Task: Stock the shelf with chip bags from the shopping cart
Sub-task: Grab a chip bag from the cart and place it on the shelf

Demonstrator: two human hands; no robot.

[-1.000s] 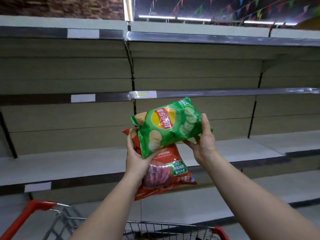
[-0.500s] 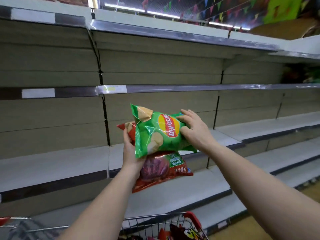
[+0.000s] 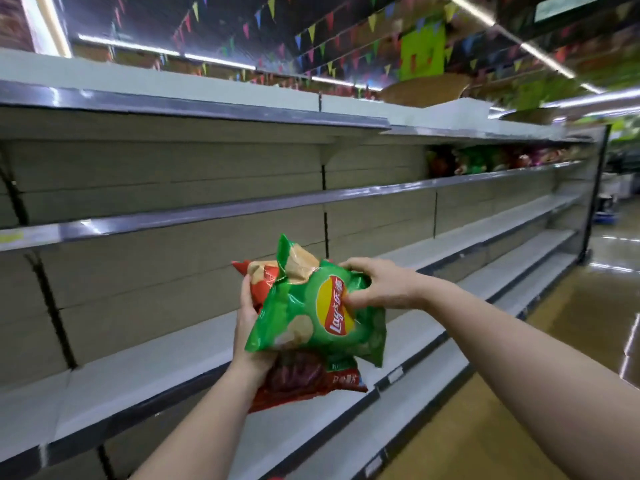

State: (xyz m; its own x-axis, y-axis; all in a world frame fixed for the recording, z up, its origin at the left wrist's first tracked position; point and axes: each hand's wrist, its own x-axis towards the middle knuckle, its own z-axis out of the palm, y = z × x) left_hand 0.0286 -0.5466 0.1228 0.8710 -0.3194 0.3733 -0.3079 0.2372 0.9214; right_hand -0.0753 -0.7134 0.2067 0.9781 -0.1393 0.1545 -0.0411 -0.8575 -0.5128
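Both hands hold two chip bags in front of the shelf (image 3: pixel 214 351), at chest height. The left hand (image 3: pixel 247 327) grips the red bag (image 3: pixel 298 382) from behind, at the pair's 9 o'clock side; its fingers are hidden by the bags. The green bag (image 3: pixel 298 317) lies on top of the red one. The right hand (image 3: pixel 377 284) comes in from 3 o'clock, fingers curled over the green bag's upper edge, thumb pinching its front. Far along at 1 o'clock, blurred bags (image 3: pixel 485 161) sit on an upper shelf.
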